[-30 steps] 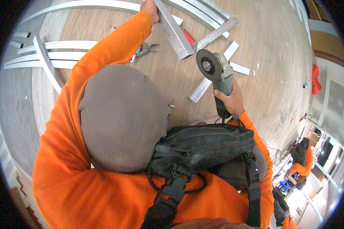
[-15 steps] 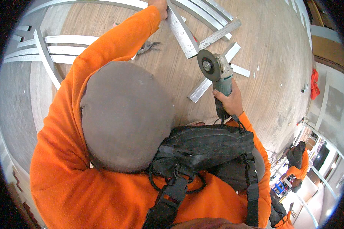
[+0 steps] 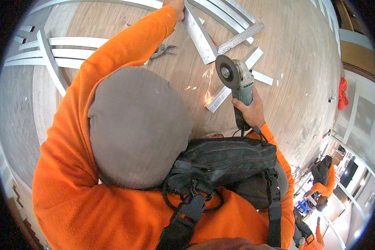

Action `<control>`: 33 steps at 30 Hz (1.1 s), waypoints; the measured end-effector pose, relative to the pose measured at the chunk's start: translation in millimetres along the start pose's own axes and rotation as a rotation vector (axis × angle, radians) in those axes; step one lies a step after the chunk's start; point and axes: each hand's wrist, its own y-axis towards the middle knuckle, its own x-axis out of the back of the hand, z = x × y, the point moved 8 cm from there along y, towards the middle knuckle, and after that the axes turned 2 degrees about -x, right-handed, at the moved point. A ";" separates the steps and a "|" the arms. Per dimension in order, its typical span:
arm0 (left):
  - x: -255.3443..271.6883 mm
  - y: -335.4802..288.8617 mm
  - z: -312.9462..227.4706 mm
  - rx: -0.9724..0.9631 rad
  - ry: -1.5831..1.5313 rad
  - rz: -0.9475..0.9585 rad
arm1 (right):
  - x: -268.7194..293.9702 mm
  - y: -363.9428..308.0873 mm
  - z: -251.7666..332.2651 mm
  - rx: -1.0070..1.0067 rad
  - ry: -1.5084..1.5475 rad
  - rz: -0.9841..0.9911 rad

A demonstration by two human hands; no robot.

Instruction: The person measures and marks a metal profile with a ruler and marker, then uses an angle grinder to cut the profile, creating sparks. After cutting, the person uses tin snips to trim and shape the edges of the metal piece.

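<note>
My right hand (image 3: 251, 108) is wrapped round the body of an angle grinder (image 3: 243, 92), thumb along its side. The grinder's dark cutting disc (image 3: 228, 71) meets the near end of a silver metal channel (image 3: 199, 35). Orange sparks (image 3: 208, 93) fly from that spot down toward the floor. My left arm reaches far forward, and my left hand (image 3: 177, 7) grips the channel's far end; its fingers are partly cut off by the frame's top edge. A metal square (image 3: 241, 36) lies just right of the channel. Short offcuts of channel (image 3: 219, 99) lie crossed under and beside the grinder.
Tin snips (image 3: 164, 51) lie on the wood-look floor (image 3: 296, 62) by my left forearm. Long metal channels (image 3: 77, 53) lie at the left, others (image 3: 225, 16) at the far side. My knee (image 3: 139, 125) and black bag (image 3: 229, 156) are close. A person in orange (image 3: 326, 183) is at the right.
Sparks now shoot from the disc at the channel's near end, where none showed before. Both hands, the grinder and the channel have barely moved.
</note>
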 end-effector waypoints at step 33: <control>7.7 7.8 10.3 -0.025 0.216 -0.089 | -7.8 11.7 10.2 -0.083 0.096 0.046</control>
